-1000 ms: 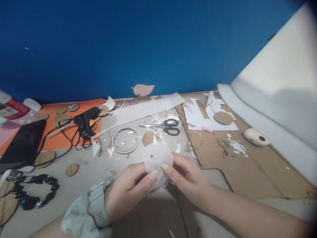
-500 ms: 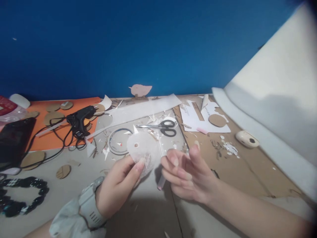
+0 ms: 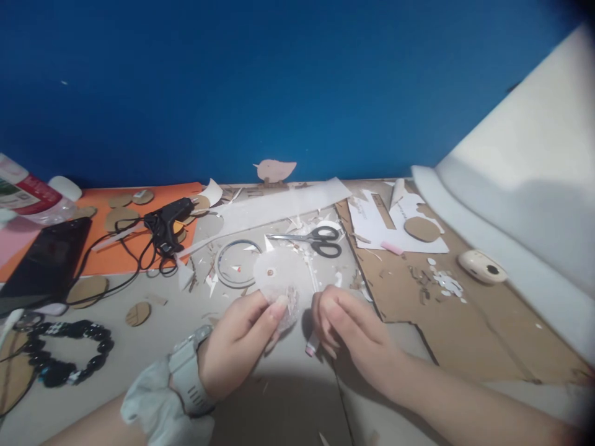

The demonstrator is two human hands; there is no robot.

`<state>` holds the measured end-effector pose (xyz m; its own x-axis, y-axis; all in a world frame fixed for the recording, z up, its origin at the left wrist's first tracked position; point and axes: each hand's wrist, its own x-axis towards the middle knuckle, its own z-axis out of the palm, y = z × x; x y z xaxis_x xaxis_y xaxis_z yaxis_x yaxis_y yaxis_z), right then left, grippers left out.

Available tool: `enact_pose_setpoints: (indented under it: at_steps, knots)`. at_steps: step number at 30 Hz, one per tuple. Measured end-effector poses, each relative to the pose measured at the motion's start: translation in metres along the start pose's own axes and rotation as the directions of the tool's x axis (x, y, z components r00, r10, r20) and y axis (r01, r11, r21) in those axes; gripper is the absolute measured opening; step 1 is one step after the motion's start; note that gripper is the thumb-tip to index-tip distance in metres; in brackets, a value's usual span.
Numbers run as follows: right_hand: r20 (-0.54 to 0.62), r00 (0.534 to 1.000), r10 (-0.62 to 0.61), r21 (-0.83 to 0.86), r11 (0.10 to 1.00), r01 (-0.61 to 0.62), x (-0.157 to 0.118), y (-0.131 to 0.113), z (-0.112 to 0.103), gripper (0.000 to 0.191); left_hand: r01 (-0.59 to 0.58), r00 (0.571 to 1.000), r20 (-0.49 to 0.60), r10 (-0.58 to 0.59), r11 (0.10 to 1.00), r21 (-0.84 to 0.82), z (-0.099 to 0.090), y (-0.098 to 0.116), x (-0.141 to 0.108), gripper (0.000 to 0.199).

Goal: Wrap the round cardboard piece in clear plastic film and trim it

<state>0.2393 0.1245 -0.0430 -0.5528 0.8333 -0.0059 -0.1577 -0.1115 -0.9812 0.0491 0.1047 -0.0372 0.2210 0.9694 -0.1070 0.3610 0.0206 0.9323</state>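
Note:
My left hand (image 3: 246,344) is shut on a white bird-shaped cutout (image 3: 274,266), pinched between thumb and fingers at its lower edge. The cutout has a pointed beak at the top and a small round eye. The part under my thumb looks rough and shiny. To its right, my right hand (image 3: 346,325) is closed with fingertips bunched together; what they hold, if anything, is hidden. A thin whitish stick with a pink end (image 3: 311,347) passes behind the right fingers. Beyond the cutout lie scissors (image 3: 320,238) with dark handles and a roll of tape (image 3: 238,263).
At left are a black glue gun (image 3: 165,226) with its cord, an orange sheet (image 3: 111,263), a phone (image 3: 51,260), a bottle (image 3: 35,195) and a bead bracelet (image 3: 69,353). A pink bird cutout (image 3: 276,170) stands by the wall. Cardboard (image 3: 465,328) lies right.
My right hand has gone from loosely spread fingers to a closed, bunched grip. My left hand keeps hold of the bird cutout. The whole view has shifted slightly.

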Motion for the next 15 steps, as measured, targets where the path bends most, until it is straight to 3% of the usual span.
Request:
enact_pose_setpoints:
  at_steps: [6, 11, 15]
  knots:
    - [-0.005, 1.000, 0.030, 0.023, 0.999, -0.030, 0.0056, -0.0025, -0.0007, 0.029, -0.062, 0.983, 0.174, 0.065, 0.998, -0.021, -0.0017, 0.0042, -0.0023, 0.038]
    - [-0.039, 0.997, 0.063, -0.233, 0.970, -0.070, 0.0037, -0.0019, 0.0003, 0.025, -0.141, 0.955, 0.261, 0.143, 0.990, -0.025, -0.0015, 0.0073, 0.0010, 0.031]
    - [-0.043, 0.999, -0.017, -0.445, 0.895, -0.004, -0.0017, 0.0000, -0.0010, 0.024, -0.173, 0.958, 0.249, 0.146, 0.981, 0.093, -0.0005, 0.0039, 0.0040, 0.033]
